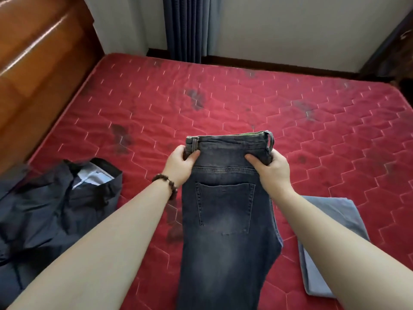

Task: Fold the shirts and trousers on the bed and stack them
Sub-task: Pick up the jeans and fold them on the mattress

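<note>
Dark jeans (pixel 225 211) are being held up over the red mattress (pixel 245 97), doubled lengthwise, back pocket facing the camera. The waistband is being pinched at one corner by the left hand (pixel 178 164) and at the other by the right hand (pixel 271 170). Left of the grip, a dark crumpled garment (pixel 51 206) is lying; right of it, a folded light-blue garment (pixel 330 240).

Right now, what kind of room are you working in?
Most likely a bedroom: a red quilted mattress fills the view, a wooden headboard stands at its left end, and dark curtains hang against the far wall.
</note>
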The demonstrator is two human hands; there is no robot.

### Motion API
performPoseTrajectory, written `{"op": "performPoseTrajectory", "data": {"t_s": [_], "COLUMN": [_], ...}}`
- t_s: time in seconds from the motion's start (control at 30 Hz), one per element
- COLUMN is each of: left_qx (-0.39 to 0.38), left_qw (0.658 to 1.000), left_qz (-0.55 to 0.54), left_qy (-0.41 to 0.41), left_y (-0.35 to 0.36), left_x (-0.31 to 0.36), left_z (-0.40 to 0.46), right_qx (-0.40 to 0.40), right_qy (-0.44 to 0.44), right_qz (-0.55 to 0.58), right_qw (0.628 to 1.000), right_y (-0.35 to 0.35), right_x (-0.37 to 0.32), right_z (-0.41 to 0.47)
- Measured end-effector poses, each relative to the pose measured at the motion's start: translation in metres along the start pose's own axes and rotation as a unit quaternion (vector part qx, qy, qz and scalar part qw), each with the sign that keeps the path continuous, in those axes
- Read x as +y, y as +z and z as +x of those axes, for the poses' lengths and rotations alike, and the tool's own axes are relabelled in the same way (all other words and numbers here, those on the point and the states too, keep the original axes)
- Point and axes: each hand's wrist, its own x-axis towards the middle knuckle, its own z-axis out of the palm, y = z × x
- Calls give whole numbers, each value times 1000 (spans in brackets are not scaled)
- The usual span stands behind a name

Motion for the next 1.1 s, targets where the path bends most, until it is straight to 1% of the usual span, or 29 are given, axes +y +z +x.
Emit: {"op": "performPoseTrajectory", "data": {"t_s": [0.07,0.17,0.27,0.33,0.43,0.47,0.53,0.6,0.67,0.73,0.8,0.83,0.9,0.97,1.0,1.03,1.07,1.1], "left_qx": [34,92,123,118,62,48,48,64,78,70,50,52,83,125,142,144,121,75], "left_qw": [999,992,986,989,984,979,975,974,966,957,952,946,916,882,874,872,871,863], "left_qz": [15,76,97,90,128,147,178,192,228,270,294,313,387,452,465,466,464,472], "left_qy": [21,40,51,20,-110,-129,-121,-104,-94,-80,-71,-68,-66,-53,-15,44,106,161], "left_y": [22,48,63,69,76,77,78,79,83,92,103,106,108,109,112,117,126,136], "left_x": [-28,-61,-85,-106,-151,-167,-193,-207,-212,-213,-214,-213,-210,-207,-206,-206,-208,-212], "left_z": [23,60,101,123,130,125,110,92,75,65,59,59,59,54,47,37,23,7], "right_qx": [0,7,9,-13,-94,-116,-141,-137,-112,-93,-83,-76,-68,-54,-39,-18,-7,-6], "right_qy": [16,25,18,48,162,190,207,189,176,148,109,91,75,68,46,5,-50,-115], "right_qz": [-28,-55,-65,-93,-198,-223,-269,-311,-353,-393,-394,-389,-400,-448,-477,-479,-456,-431], "right_qw": [999,998,998,994,962,949,930,921,912,903,909,914,911,890,877,878,888,895], "right_y": [20,44,65,78,92,94,93,91,95,102,108,110,112,114,117,123,129,137], "right_x": [34,69,93,115,161,176,201,217,227,232,234,233,232,231,229,224,220,218], "right_z": [22,58,92,110,115,110,93,73,51,32,24,23,26,28,22,11,-3,-22]}}
